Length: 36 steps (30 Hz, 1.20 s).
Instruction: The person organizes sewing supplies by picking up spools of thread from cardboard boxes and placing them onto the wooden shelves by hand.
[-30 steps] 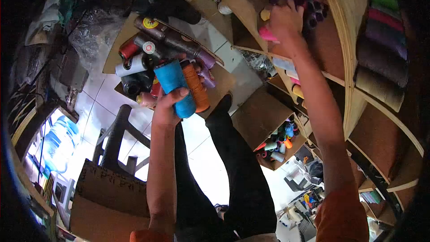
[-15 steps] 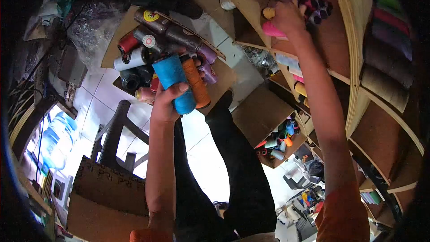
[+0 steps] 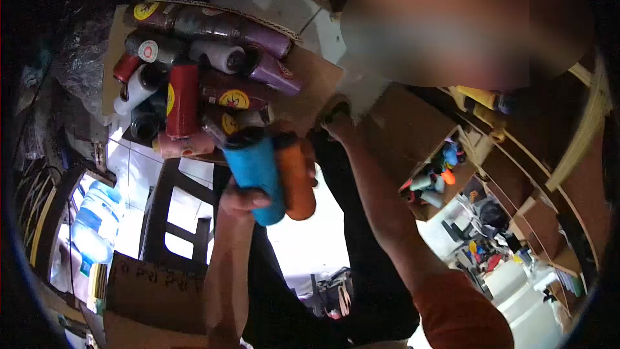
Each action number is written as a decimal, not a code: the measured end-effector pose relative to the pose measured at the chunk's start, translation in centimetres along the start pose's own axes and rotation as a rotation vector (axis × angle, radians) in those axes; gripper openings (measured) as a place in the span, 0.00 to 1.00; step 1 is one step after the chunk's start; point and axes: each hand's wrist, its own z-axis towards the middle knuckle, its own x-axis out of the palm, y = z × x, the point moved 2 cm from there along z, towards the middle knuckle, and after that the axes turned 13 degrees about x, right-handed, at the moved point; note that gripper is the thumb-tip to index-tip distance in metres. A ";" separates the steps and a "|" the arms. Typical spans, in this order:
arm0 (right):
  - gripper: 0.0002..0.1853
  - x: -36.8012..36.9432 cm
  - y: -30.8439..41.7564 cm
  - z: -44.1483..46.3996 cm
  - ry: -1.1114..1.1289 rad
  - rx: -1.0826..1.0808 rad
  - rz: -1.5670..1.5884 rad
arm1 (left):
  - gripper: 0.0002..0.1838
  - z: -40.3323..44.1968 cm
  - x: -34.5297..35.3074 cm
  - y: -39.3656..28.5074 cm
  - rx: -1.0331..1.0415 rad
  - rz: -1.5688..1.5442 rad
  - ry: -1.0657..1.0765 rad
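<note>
My left hand (image 3: 244, 199) is closed around two thread spools held side by side. One is a blue thread spool (image 3: 256, 178), the other an orange thread spool (image 3: 296, 181); my thumb lies across the blue one and fingertips show past the orange one. Just beyond them, a cardboard box (image 3: 316, 74) holds several spools, among them a red spool (image 3: 183, 100), a purple spool (image 3: 274, 72) and a white spool (image 3: 138, 88). My right hand (image 3: 338, 123) is near the box's right side, above my leg. It is dark there, and its fingers cannot be made out.
A wooden shelf (image 3: 571, 136) curves along the right, partly covered by a blurred patch. Below it, another cardboard box (image 3: 407, 123) has small coloured spools at its opening. A black chair (image 3: 158, 220) and a large blue water bottle (image 3: 93, 220) stand at left.
My right hand has come down from the upper shelf to beside the spool box. The view has shifted right, and the two spools in my left hand now sit lower, showing the red spool behind.
</note>
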 end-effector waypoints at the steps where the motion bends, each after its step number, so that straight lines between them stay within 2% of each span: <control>1: 0.20 2.6 0.1 1.4 -0.015 0.019 -0.030 | 0.47 -0.3 -0.8 0.7 -0.044 0.024 -0.016; 4: 0.20 7.7 0.8 4.1 0.045 0.114 -0.139 | 0.49 -1.1 -2.7 1.4 -0.184 0.298 -0.190; 6: 0.20 10.2 1.1 5.3 0.084 0.168 -0.197 | 0.50 -0.1 -1.2 1.6 -0.247 0.253 -0.239; 7: 0.20 10.6 1.3 6.2 0.092 0.191 -0.218 | 0.50 -1.2 -2.0 1.8 -0.298 0.404 -0.286; 12: 0.20 10.7 1.7 8.4 0.058 0.183 -0.343 | 0.51 -0.7 -1.6 1.8 -0.317 0.433 -0.174; 13: 0.20 9.4 1.7 8.4 0.029 0.161 -0.372 | 0.51 -0.8 -2.2 1.7 -0.372 0.522 -0.183; 15: 0.21 5.4 1.4 7.9 -0.075 0.130 -0.339 | 0.51 0.0 -1.7 1.9 -0.294 0.282 -0.166; 16: 0.21 2.5 1.0 7.0 -0.125 0.128 -0.257 | 0.52 0.7 -1.8 1.9 -0.294 0.227 -0.090; 19: 0.20 -9.5 -0.7 0.9 -0.227 0.328 0.539 | 0.51 1.9 -2.4 2.5 -0.295 0.135 0.082; 22: 0.18 -16.9 -2.1 -3.4 -0.650 -0.059 0.527 | 0.50 2.7 -2.0 2.1 -0.297 0.067 0.121; 24: 0.18 -23.8 -0.7 -7.2 -0.800 -0.156 0.498 | 0.48 2.9 -2.3 1.8 -0.293 0.005 0.142; 27: 0.24 -31.3 1.6 -10.6 -0.747 -0.146 0.520 | 0.45 3.4 -3.0 1.6 -0.244 0.004 0.177; 30: 0.22 -35.8 4.6 -10.8 -0.746 -0.122 0.599 | 0.44 3.1 -2.7 1.9 -0.279 -0.025 0.169; 33: 0.20 -38.1 6.5 -9.0 -0.816 -0.152 0.542 | 0.44 3.4 -2.4 1.5 -0.268 -0.059 0.203; 34: 0.19 -38.6 6.9 -7.8 -1.064 -0.329 0.427 | 0.44 3.5 -2.5 1.5 -0.258 -0.067 0.211; 36: 0.20 -39.1 7.1 -6.7 -1.100 -0.299 0.294 | 0.44 3.5 -2.4 1.3 -0.239 -0.059 0.221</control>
